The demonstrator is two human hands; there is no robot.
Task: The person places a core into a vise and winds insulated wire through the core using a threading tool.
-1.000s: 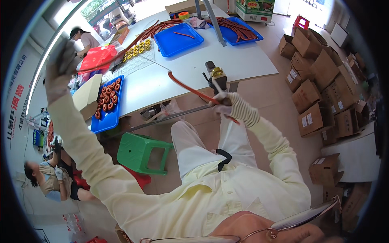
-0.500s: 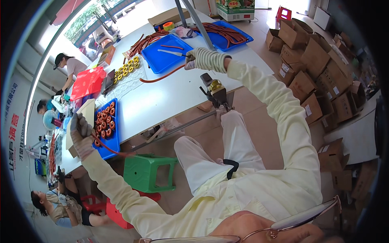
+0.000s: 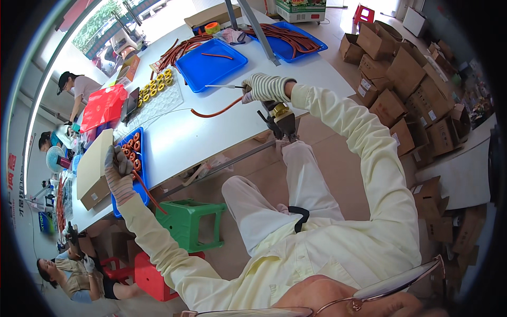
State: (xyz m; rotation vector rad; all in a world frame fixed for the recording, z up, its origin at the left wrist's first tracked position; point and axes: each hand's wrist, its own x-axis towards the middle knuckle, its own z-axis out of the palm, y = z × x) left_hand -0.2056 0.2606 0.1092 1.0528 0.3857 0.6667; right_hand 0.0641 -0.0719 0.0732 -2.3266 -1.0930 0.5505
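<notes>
In a striped grey glove, my left hand [image 3: 119,171] is closed around a reddish-brown tube [image 3: 149,193], whose end hangs down past the table edge. Just beyond it lies a blue tray [image 3: 141,196] with several coiled reddish-brown rings [image 3: 136,145]. My right hand [image 3: 261,87], gloved in white and grey stripes, is closed on another reddish-brown tube [image 3: 216,113] that curves left over the white table. A slim tool with a white handle [image 3: 223,86] also sticks out of this hand. Below the hand, a clamp-like device with a brass-coloured part [image 3: 281,113] stands at the table edge.
An upright cardboard box [image 3: 96,169] stands beside my left hand. Farther off are a blue tray [image 3: 208,66], yellow rolls [image 3: 156,87], a red box [image 3: 103,108] and a tray of tubes [image 3: 285,39]. A green stool [image 3: 185,224] is below; cartons [image 3: 391,68] pile up right. Co-workers are left.
My left hand has shifted slightly right and down with its tube. The white-handled tool, earlier over the blue tray, now points left above the bare table as my view turned slightly.
</notes>
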